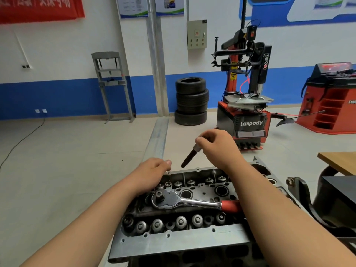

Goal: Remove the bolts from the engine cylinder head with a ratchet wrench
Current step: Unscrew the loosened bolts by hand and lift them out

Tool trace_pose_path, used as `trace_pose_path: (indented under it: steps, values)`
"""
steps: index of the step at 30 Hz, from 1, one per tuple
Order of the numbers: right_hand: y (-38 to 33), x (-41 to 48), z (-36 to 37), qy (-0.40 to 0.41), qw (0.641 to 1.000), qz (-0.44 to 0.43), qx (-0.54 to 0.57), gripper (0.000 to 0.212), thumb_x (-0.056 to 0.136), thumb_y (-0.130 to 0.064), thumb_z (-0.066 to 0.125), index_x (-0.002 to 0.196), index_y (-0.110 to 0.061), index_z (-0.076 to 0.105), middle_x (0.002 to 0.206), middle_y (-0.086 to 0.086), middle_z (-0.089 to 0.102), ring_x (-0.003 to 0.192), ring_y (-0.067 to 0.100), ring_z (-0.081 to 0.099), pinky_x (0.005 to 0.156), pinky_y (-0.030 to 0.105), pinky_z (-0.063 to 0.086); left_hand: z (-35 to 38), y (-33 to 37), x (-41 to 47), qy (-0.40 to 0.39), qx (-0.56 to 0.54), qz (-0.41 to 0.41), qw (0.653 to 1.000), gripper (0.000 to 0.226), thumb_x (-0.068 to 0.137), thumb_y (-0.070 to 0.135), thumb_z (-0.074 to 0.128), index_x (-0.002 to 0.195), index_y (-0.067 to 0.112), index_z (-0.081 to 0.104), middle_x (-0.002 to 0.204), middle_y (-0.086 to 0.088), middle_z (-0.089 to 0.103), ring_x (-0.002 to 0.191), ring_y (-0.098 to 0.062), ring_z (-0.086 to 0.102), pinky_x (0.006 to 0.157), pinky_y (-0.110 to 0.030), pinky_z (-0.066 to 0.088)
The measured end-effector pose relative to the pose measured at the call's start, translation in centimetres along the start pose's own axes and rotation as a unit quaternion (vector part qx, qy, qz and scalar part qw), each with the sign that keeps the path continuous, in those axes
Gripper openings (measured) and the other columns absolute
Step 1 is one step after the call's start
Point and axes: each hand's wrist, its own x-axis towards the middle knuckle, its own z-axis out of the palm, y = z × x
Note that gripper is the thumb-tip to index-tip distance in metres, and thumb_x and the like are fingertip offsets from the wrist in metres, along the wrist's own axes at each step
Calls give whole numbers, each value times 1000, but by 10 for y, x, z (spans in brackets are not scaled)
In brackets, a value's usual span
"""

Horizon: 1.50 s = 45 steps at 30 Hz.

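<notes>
One long bolt, stiff and likely oily, hangs pinched by its top in the right hand; left hand rests relaxed on the cylinder head.

Workshop: white wall with blue band, pale floor.
Beyond the right hand: stacked black rubber tyres, red-black tyre machine.

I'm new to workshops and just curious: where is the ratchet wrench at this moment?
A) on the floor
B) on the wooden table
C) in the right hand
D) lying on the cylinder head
D: the ratchet wrench lies on the cylinder head with no hand on it, while the right hand pinches a long bolt above it.
</notes>
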Motion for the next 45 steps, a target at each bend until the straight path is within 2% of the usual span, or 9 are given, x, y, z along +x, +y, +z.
trace_pose_path:
  steps: [3, 8, 15, 21, 25, 32, 36, 40, 45]
  values:
    - [0, 2, -1, 63, 998, 15, 25, 17, 83, -25, 59, 67, -25, 64, 61, -13, 66, 55, 1, 53, 56, 25, 39, 7, 16, 8, -70, 59, 29, 995, 49, 95, 56, 34, 114, 26, 68, 140, 3, 48, 135, -18, 35, 116, -42, 25]
    - [3, 2, -8, 112, 992, 29, 60, 21, 85, -25, 58, 65, -25, 65, 65, -16, 68, 60, -4, 56, 58, 24, 37, 29, 48, 20, -162, 215, 18, 963, 56, 97, 58, 27, 135, 28, 54, 157, 4, 26, 145, -24, 12, 117, -45, 14]
    - [8, 3, -12, 116, 989, 49, 79, 24, 86, -25, 57, 64, -22, 66, 65, -17, 67, 65, -1, 58, 60, 25, 38, 47, 64, 29, -166, 213, -2, 963, 55, 87, 56, 32, 124, 23, 57, 150, -2, 35, 135, -28, 33, 112, -46, 29]
    - [8, 2, -17, 72, 997, 14, -18, 16, 79, -24, 58, 65, -15, 62, 58, -11, 65, 53, 4, 53, 55, 29, 44, 47, 60, 28, -132, 106, -3, 986, 29, 90, 33, 40, 76, 23, 63, 108, -4, 67, 97, -20, 62, 88, -35, 48]
    - [3, -2, -24, 23, 998, -18, -52, 12, 75, -20, 57, 64, -17, 61, 57, -11, 66, 53, 1, 57, 55, 27, 47, 40, 58, 21, -54, 34, -18, 998, 28, 84, 13, 44, 76, 29, 66, 87, 5, 67, 83, -12, 62, 69, -27, 49]
    - [-4, -7, -9, -122, 968, -20, -220, 14, 77, -31, 57, 70, -21, 64, 68, -8, 69, 66, 11, 62, 61, 33, 54, 41, 61, 12, -102, 82, 14, 991, 28, 82, 5, 41, 78, 24, 61, 81, -4, 63, 80, -24, 61, 59, -28, 43]
    - [-9, -6, -7, -107, 924, -85, -358, 21, 81, -41, 57, 80, -22, 65, 77, -3, 65, 71, 16, 58, 54, 25, 44, 37, 61, 9, -90, 38, 16, 995, 24, 84, 10, 44, 95, 14, 66, 94, -13, 68, 81, -26, 63, 69, -35, 50]
    - [-11, -5, -8, -98, 913, -100, -383, 23, 81, -42, 56, 79, -22, 67, 76, -3, 65, 70, 18, 58, 52, 23, 40, 36, 63, 7, -67, -9, 20, 998, 27, 81, 8, 43, 95, 8, 66, 92, -19, 68, 65, -21, 52, 59, -31, 42]
    - [-17, 1, -13, -58, 958, -61, -274, 16, 77, -34, 55, 68, -23, 62, 68, -6, 68, 67, 13, 60, 58, 29, 51, 36, 63, 8, -37, -41, 8, 998, 29, 86, 10, 43, 89, 23, 69, 75, 2, 64, 63, -14, 56, 54, -24, 40]
